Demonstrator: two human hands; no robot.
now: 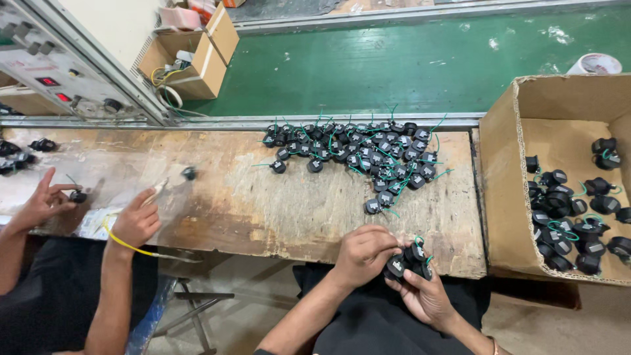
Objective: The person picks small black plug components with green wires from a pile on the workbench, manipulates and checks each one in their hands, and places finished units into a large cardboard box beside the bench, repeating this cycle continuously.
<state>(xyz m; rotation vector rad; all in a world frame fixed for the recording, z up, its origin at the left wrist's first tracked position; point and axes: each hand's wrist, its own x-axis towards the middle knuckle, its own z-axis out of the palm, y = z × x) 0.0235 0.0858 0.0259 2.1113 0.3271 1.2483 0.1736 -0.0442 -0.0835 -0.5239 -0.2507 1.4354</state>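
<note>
Gripping a cluster of black coil parts between both hands, left above, right beneath.

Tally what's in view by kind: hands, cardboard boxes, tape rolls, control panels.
Hands: 4 – the wearer's left hand and right hand, plus a co-worker's two
Cardboard boxes: 2
Tape rolls: 1
Control panels: 1
Total: 8

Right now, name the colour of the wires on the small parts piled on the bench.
Green wires on black parts, head view.
</note>
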